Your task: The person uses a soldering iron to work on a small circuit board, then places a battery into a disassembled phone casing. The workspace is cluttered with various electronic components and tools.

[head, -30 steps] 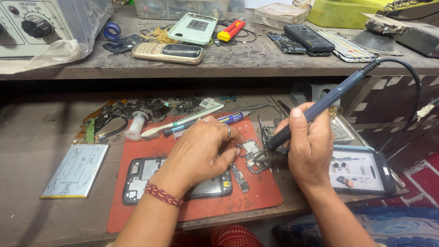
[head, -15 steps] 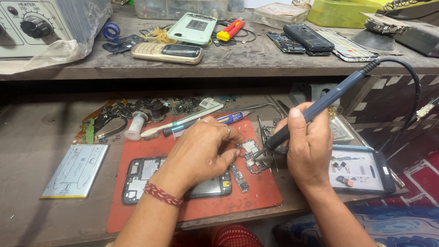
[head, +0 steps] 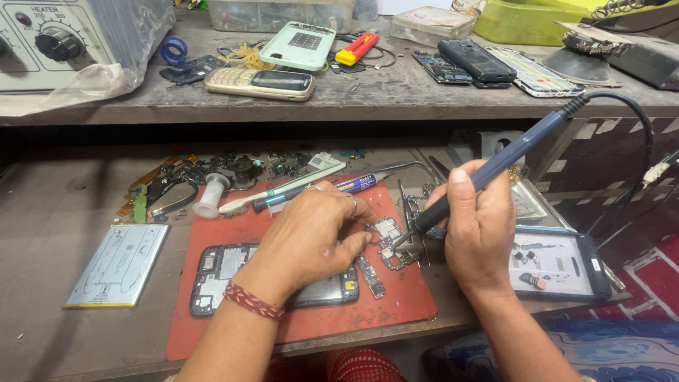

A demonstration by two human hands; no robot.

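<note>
My right hand (head: 479, 230) grips a dark blue soldering iron (head: 495, 170) like a pen, its tip down on a small circuit board (head: 390, 244) on the red mat (head: 297, 311). My left hand (head: 318, 233), with a ring and a red thread wristband, rests on the mat and pinches the board's left edge with fingertips. Whether it also holds a small tool is hidden. An opened black phone frame (head: 219, 272) lies under my left wrist.
A silver battery (head: 119, 265) lies left of the mat. A white brush, pens and tweezers (head: 417, 166) lie behind it. A phone used as a parts tray (head: 559, 265) sits at right. The upper shelf carries phones (head: 260, 83), a heater station (head: 49, 42) and boxes.
</note>
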